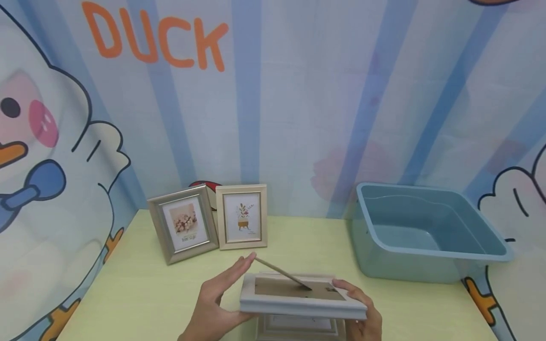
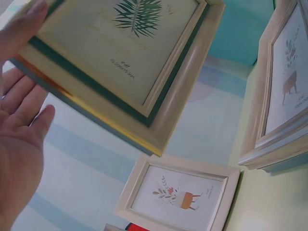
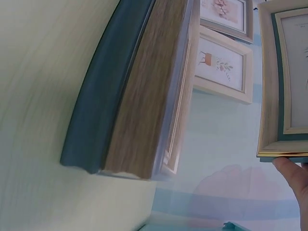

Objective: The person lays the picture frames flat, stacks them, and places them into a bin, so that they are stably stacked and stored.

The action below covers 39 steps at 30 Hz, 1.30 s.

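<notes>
Both hands hold a pale picture frame (image 1: 303, 309) above the table, its back turned up and its stand leg (image 1: 281, 271) swung out. My left hand (image 1: 217, 298) is at its left end, thumb against the frame and fingertips at the leg's free end. At the opposite end, my right hand (image 1: 362, 305) grips the edge. In the left wrist view, a green palm leaf print (image 2: 138, 17) shows on the frame's front. Directly below lies a stack of frames (image 1: 294, 324), partly hidden by the held one. The right wrist view shows the stack's sides (image 3: 144, 96).
Two framed pictures stand at the back left: a silvery frame with a flower print (image 1: 185, 222) and a cream frame with a plant print (image 1: 242, 216). A blue-green plastic bin (image 1: 426, 255) sits at the back right. Behind the table (image 1: 136, 284) hangs a striped duck-print cloth (image 1: 290, 118).
</notes>
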Tool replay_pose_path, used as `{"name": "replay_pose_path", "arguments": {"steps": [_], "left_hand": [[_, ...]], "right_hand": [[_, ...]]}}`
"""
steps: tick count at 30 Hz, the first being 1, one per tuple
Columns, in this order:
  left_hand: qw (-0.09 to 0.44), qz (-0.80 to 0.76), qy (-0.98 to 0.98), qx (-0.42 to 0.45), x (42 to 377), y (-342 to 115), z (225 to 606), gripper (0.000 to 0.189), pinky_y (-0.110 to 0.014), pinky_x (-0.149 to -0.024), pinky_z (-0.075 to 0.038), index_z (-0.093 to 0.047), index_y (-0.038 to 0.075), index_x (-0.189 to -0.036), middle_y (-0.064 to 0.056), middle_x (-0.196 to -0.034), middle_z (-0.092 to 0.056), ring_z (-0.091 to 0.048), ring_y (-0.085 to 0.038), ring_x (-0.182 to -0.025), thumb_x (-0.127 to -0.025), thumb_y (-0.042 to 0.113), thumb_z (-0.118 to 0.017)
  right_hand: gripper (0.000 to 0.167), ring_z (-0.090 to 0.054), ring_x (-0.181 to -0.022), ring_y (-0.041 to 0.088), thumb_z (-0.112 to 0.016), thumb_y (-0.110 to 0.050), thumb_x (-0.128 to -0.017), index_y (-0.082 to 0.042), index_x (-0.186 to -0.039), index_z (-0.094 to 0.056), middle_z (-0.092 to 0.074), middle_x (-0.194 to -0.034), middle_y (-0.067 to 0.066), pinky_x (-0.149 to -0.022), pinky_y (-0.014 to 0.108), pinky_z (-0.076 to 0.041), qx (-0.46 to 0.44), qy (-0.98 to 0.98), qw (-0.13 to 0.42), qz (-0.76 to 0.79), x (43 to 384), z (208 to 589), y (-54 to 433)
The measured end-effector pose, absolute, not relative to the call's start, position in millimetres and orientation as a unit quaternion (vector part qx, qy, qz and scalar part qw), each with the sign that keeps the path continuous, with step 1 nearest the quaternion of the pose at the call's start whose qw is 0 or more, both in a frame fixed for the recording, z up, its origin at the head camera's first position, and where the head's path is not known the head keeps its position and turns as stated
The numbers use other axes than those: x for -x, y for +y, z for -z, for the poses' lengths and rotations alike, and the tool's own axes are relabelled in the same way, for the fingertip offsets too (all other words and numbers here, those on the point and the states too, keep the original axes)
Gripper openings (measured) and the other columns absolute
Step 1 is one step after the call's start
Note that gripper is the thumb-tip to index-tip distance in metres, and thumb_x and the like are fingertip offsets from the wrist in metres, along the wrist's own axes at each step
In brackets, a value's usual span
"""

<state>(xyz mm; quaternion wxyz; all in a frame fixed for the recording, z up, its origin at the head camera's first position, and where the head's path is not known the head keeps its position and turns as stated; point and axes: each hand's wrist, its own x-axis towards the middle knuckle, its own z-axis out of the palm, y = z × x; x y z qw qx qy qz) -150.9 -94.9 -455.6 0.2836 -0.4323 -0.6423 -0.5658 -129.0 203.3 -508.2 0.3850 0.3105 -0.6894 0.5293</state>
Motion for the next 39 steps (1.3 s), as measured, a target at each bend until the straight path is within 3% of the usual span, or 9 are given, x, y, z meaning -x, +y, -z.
{"name": "replay_pose_path", "arguments": {"steps": [4,9,14,18,21,25,30,35,39], "left_hand": [[0.293,0.601,-0.605,0.433,148,-95,459,0.057,-0.032,-0.109,-0.047,-0.061,-0.013,-0.125,-0.011,-0.128,-0.068,-0.063,-0.016,-0.124,-0.072,-0.010,-0.082],[0.299,0.599,-0.604,0.433,146,-96,462,0.041,-0.026,-0.097,-0.056,-0.069,-0.008,-0.117,-0.010,-0.118,-0.074,-0.069,-0.014,-0.114,-0.078,-0.005,-0.079],[0.296,0.596,-0.611,0.430,147,-96,465,0.047,-0.023,-0.089,-0.059,-0.070,-0.006,-0.116,-0.016,-0.111,-0.074,-0.071,-0.016,-0.106,-0.071,-0.015,-0.079],[0.274,0.611,-0.632,0.389,144,-94,464,0.051,-0.023,-0.089,-0.059,-0.068,-0.006,-0.116,-0.018,-0.106,-0.070,-0.069,-0.010,-0.104,-0.069,-0.024,-0.074],[0.251,0.622,-0.657,0.344,142,-93,463,0.044,-0.025,-0.090,-0.059,-0.067,-0.005,-0.113,-0.017,-0.101,-0.067,-0.067,-0.006,-0.103,-0.074,-0.024,-0.070],[0.232,0.628,-0.683,0.291,143,-92,462,0.031,-0.027,-0.083,-0.062,-0.068,-0.005,-0.108,-0.014,-0.096,-0.065,-0.068,-0.003,-0.097,-0.080,-0.018,-0.070],[0.248,0.641,-0.670,0.280,150,-91,465,0.024,-0.028,-0.073,-0.063,-0.068,-0.009,-0.107,-0.017,-0.091,-0.065,-0.067,-0.008,-0.090,-0.084,-0.013,-0.070],[0.222,0.655,-0.689,0.219,153,-91,464,0.023,-0.025,-0.068,-0.063,-0.068,-0.011,-0.104,-0.010,-0.086,-0.065,-0.064,-0.001,-0.088,-0.082,-0.016,-0.068],[0.199,0.662,-0.703,0.167,154,-94,462,0.020,-0.023,-0.064,-0.062,-0.068,-0.012,-0.102,0.000,-0.085,-0.066,-0.064,0.000,-0.083,-0.082,-0.014,-0.070]], "right_hand": [[0.026,-0.065,-0.118,0.013,-0.058,-0.002,-0.096,0.020,-0.102,-0.045,-0.070,-0.125,0.012,-0.100,0.016,-0.050,-0.317,-0.661,0.418,-0.537,134,508,205],[0.020,-0.066,-0.115,0.011,-0.059,0.008,-0.092,0.020,-0.102,-0.045,-0.071,-0.122,0.012,-0.096,0.014,-0.051,-0.300,-0.665,0.403,-0.553,132,509,206],[0.026,-0.066,-0.106,0.000,-0.058,0.022,-0.084,0.016,-0.108,-0.050,-0.071,-0.118,0.002,-0.086,0.011,-0.053,-0.236,-0.726,0.366,-0.532,124,506,204],[0.029,-0.065,-0.095,-0.006,-0.063,0.019,-0.084,0.007,-0.109,-0.058,-0.072,-0.102,0.002,-0.074,0.011,-0.057,-0.135,-0.797,0.331,-0.487,120,497,198],[0.022,-0.074,-0.094,0.014,-0.064,0.007,-0.091,0.002,-0.111,-0.058,-0.073,-0.099,0.011,-0.068,0.020,-0.061,-0.060,-0.840,0.268,-0.467,118,489,194],[0.026,-0.070,-0.102,0.044,-0.059,-0.013,-0.100,-0.002,-0.123,-0.054,-0.070,-0.115,0.025,-0.068,0.034,-0.064,-0.017,-0.853,0.151,-0.499,121,482,194],[0.036,-0.067,-0.110,0.047,-0.059,-0.022,-0.101,-0.006,-0.132,-0.054,-0.065,-0.126,0.028,-0.079,0.046,-0.063,-0.007,-0.852,0.091,-0.516,125,479,195],[0.035,-0.074,-0.089,0.023,-0.058,-0.019,-0.102,-0.007,-0.132,-0.045,-0.074,-0.105,0.020,-0.072,0.036,-0.063,-0.002,-0.829,0.065,-0.556,126,482,198],[0.041,-0.067,-0.080,0.003,-0.057,-0.007,-0.100,-0.006,-0.135,-0.034,-0.070,-0.097,-0.005,-0.066,0.026,-0.058,-0.022,-0.795,0.089,-0.600,124,487,202]]}}
